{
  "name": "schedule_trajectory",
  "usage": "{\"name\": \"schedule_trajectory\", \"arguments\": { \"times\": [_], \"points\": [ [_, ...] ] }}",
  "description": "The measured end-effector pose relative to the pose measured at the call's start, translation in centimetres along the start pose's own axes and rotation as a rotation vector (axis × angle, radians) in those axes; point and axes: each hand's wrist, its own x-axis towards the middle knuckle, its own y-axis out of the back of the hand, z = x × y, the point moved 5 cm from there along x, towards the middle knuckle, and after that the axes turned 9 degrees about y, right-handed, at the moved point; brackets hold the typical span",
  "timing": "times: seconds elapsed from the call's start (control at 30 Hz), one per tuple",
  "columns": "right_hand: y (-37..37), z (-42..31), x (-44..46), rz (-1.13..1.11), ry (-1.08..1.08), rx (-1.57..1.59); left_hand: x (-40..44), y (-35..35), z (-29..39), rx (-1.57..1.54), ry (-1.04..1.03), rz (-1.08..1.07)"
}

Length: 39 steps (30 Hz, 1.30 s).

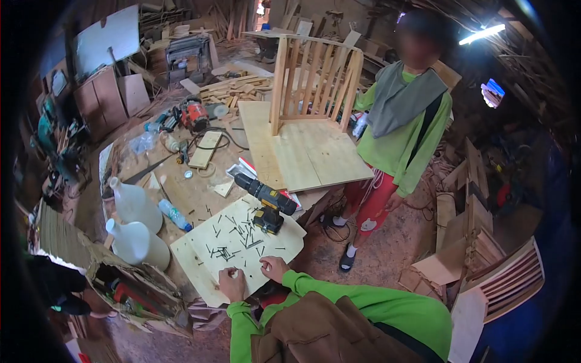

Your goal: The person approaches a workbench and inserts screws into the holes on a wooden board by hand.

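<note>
My left hand [232, 284] is at the near edge of a pale plywood sheet [196, 266], its fingers curled together. Just to its right, my right hand [274, 268] also has bent, closed fingers over the sheet's edge. Anything pinched in either hand is too small to make out. Dark screws [225, 253] lie loose on the sheet, with a small heap close beyond my left hand. A black and yellow cordless drill [266, 195] stands on its battery at the sheet's far right, apart from both hands.
A slatted wooden chair back [315, 78] stands on a panel [315, 157], beside a person in a green shirt [402, 121]. Two white jugs [138, 209] and a plastic bottle [174, 215] stand left. A red power tool [193, 115] lies farther back; wood scraps [239, 89] are piled behind.
</note>
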Motion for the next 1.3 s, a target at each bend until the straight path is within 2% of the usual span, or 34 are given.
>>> {"name": "schedule_trajectory", "arguments": {
  "times": [0.07,0.17,0.27,0.3,0.33,0.37,0.4,0.47,0.5,0.53,0.6,0.8,0.9,0.93,0.97,1.03,1.1,1.13,1.17,1.3],
  "points": [
    [0.2,-0.1,0.2,-0.114,-0.095,-0.001,0.0,-0.3,-0.1,0.005,-0.016,0.02],
    [1.1,-1.3,-0.6,0.019,-0.006,-0.319,-0.3,0.6,0.4,-0.089,-0.016,-0.043],
    [4.6,-8.3,1.1,-0.11,-0.006,-0.354,0.2,1.2,-0.6,-0.144,-0.074,-0.04],
    [5.6,-10.8,2.2,-0.201,0.045,-0.171,0.3,1.4,-0.4,-0.135,-0.096,-0.035],
    [6.9,-14.4,3.5,-0.396,0.044,0.035,0.0,1.3,-0.3,-0.126,-0.119,-0.039],
    [8.5,-18.6,4.4,-0.585,0.036,0.247,0.0,0.7,-0.8,-0.124,-0.233,-0.013],
    [9.9,-23.5,4.9,-0.707,0.177,0.401,0.4,-0.2,-2.1,-0.121,-0.343,0.012],
    [11.8,-31.3,4.7,-0.982,0.443,0.654,0.0,-0.5,-2.5,-0.131,-0.335,0.022],
    [12.2,-34.0,3.7,-1.138,0.564,0.755,-0.3,0.2,-1.0,-0.138,-0.215,0.003],
    [11.9,-36.3,2.4,-1.199,0.75,0.872,-0.3,0.8,-0.2,-0.144,-0.092,-0.012],
    [11.4,-39.4,-0.4,-1.295,1.133,1.111,-0.6,1.3,0.2,-0.156,-0.127,-0.019],
    [12.5,-41.5,-0.9,-1.358,1.318,1.095,-0.5,1.2,0.0,-0.204,-0.119,-0.005],
    [16.9,-43.3,3.4,-0.85,1.059,0.696,-0.1,0.6,-0.4,-0.141,-0.092,-0.006],
    [18.1,-43.8,4.6,-0.525,1.015,0.851,-0.1,0.1,-1.3,-0.128,-0.07,-0.01],
    [19.4,-44.3,5.3,-0.367,0.96,0.952,0.6,-1.6,-4.1,-0.193,0.031,-0.073],
    [20.7,-46.3,4.4,-0.181,0.841,1.079,0.5,-0.5,-3.2,-0.264,0.152,-0.111],
    [20.5,-46.8,3.7,-0.124,0.831,1.254,-1.3,2.3,2.2,-0.15,-0.013,-0.029],
    [19.3,-47.3,4.0,-0.162,0.9,1.355,-0.9,1.2,2.9,-0.171,-0.042,-0.033],
    [17.9,-47.8,4.4,-0.196,0.964,1.455,-0.2,-0.1,2.7,-0.189,-0.069,-0.042],
    [16.0,-48.7,4.1,-0.194,0.95,1.77,1.4,-1.9,-1.8,-0.229,-0.085,-0.012]
  ]
}}
